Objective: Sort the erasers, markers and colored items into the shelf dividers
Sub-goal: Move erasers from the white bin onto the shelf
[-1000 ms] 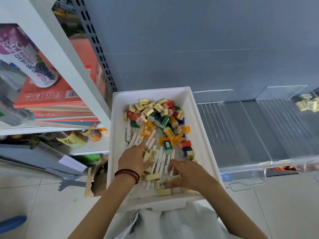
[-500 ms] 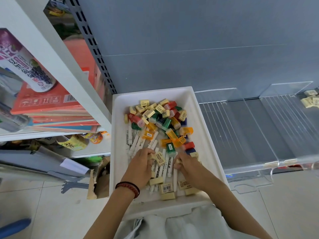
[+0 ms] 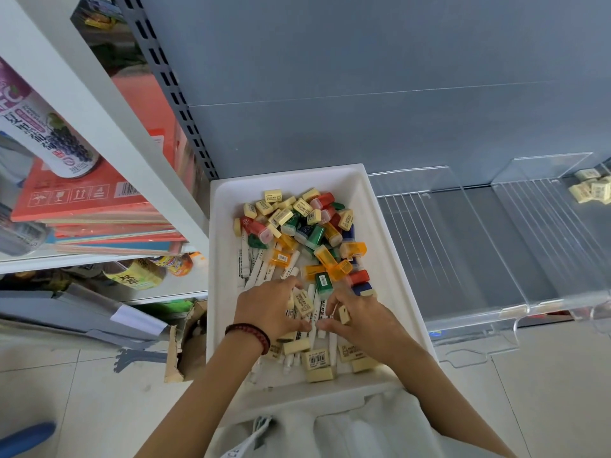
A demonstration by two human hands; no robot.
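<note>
Noted in white tray [image 3: 222, 276]: markers [image 3: 321, 307] clasped under curled fingers [image 3: 284, 287] of left hand [image 3: 267, 309]; cream eraser [image 3: 344, 315] pinched in fingers [image 3: 335, 300] of right hand [image 3: 362, 320]. Recommended: lift one kind only, shake off strays, carry to clear shelf dividers [image 3: 463, 200], right of tray; erasers [image 3: 591, 191] already lodged far right.

— What is this person wearing?
— A dark red and black braided bracelet [image 3: 248, 335] is sitting just behind the left hand [image 3: 268, 309]. Light grey clothes [image 3: 347, 431] are showing below the bare arms [image 3: 205, 391].
</note>
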